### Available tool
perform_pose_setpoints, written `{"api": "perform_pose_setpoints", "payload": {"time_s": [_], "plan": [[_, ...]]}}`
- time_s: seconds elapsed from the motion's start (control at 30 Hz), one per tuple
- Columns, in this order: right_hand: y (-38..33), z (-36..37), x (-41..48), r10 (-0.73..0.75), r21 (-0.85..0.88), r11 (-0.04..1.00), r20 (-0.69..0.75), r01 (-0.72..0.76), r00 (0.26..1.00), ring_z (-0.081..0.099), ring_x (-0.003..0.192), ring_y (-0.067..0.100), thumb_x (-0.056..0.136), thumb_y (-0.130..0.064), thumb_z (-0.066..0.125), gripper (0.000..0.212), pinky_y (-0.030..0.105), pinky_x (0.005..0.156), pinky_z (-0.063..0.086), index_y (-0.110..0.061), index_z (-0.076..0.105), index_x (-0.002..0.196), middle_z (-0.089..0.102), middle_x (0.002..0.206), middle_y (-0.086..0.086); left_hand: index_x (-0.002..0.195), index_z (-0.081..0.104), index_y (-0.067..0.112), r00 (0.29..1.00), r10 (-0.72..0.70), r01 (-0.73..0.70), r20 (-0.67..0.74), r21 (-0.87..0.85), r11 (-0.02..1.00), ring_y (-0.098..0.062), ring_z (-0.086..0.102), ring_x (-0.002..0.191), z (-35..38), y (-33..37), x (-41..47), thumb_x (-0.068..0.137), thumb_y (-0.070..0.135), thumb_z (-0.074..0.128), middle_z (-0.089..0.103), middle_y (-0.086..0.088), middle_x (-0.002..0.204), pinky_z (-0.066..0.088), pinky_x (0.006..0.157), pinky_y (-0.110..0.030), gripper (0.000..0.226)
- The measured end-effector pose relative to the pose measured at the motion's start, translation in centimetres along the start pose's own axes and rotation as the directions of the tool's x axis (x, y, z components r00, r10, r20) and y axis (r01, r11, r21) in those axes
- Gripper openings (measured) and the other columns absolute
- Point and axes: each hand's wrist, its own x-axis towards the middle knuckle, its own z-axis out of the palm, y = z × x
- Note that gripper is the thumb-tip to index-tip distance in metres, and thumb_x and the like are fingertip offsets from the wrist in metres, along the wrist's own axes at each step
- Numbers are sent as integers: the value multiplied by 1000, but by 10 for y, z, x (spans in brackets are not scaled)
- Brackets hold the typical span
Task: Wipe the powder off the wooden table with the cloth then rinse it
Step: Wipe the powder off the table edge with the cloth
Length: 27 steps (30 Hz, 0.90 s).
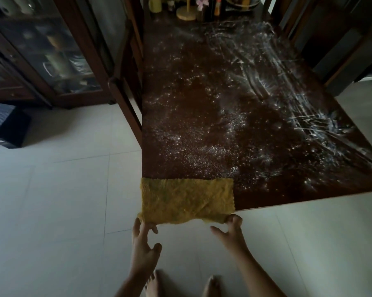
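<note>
A yellow cloth (187,200) lies spread flat over the near left corner of the dark wooden table (266,198), its near edge hanging past the table's edge. My left hand (143,241) pinches the cloth's near left corner. My right hand (231,228) pinches its near right corner. White powder (234,125) is scattered over most of the tabletop, in specks at the left and middle and in smeared streaks (287,86) along the right side.
Bottles, a yellow cup and a wooden stand (186,11) crowd the table's far end. A wooden chair (125,86) stands against the table's left side, a glass-fronted cabinet (52,56) beyond it. My bare feet (180,284) stand on pale floor tiles.
</note>
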Motion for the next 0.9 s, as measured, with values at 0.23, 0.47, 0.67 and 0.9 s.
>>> {"api": "perform_pose_setpoints", "payload": {"time_s": [0.23,0.47,0.67,0.9], "plan": [[-2,0,-12,-17,-90,996,-19,15,1000,62,101,15,93,-27,68,34,15,63,43,-19,48,120,61,110,-1,97,48,44,998,58,-58,4,68,996,-23,51,99,-2,-10,-5,81,0,72,58,3,100,48,79,-36,52],[-16,-12,-37,-44,-159,986,-35,38,998,57,94,11,103,-27,49,25,19,67,44,-17,47,126,58,112,-1,120,46,41,983,78,-97,167,111,989,-23,52,102,-18,-5,-8,93,-2,47,43,-3,116,55,76,-34,50],[-18,-36,-59,-24,54,998,13,24,1000,59,114,23,98,-43,55,49,43,90,58,-25,44,141,56,131,3,125,43,64,943,44,-12,330,-100,995,-13,45,115,-42,21,-15,85,-3,69,38,8,128,57,82,-27,82],[-50,-62,-67,-54,430,903,81,13,995,70,106,25,74,-15,84,78,43,89,59,-32,47,141,67,122,7,123,57,40,964,-103,138,246,-131,982,-23,64,105,-71,65,-2,81,-8,69,58,2,123,61,76,-45,65]]}}
